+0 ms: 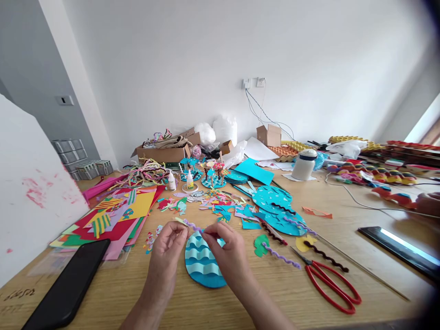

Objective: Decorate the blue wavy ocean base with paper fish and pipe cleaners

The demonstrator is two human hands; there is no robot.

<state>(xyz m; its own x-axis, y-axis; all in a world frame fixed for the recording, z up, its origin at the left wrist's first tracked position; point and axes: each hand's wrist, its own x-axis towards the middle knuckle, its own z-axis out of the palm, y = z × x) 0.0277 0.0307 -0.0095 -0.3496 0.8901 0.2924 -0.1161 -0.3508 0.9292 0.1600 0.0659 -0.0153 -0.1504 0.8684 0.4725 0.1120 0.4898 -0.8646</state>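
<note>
A twisted purple pipe cleaner [193,226] spans the gap between my two hands. My right hand [225,245] pinches one end of it. At the other end, a small pale green paper piece [180,220] shows at the fingertips of my left hand [169,245], which is closed on it. Below them on the table lies a blue disc with wavy paper strips [202,268], partly hidden by my right hand. To the right are a green paper shape [261,245] with a purple pipe cleaner, a yellow paper shape [305,243] with a dark brown one, and red-handled scissors [330,279].
A black phone [68,284] lies left, near stacked coloured paper [117,229]. Glue bottles [172,180], paper scraps [220,199] and finished-looking blue models [213,178] stand behind. Blue discs [273,199], a thin stick [364,266], a white jar [304,166] and a tablet [398,252] are right.
</note>
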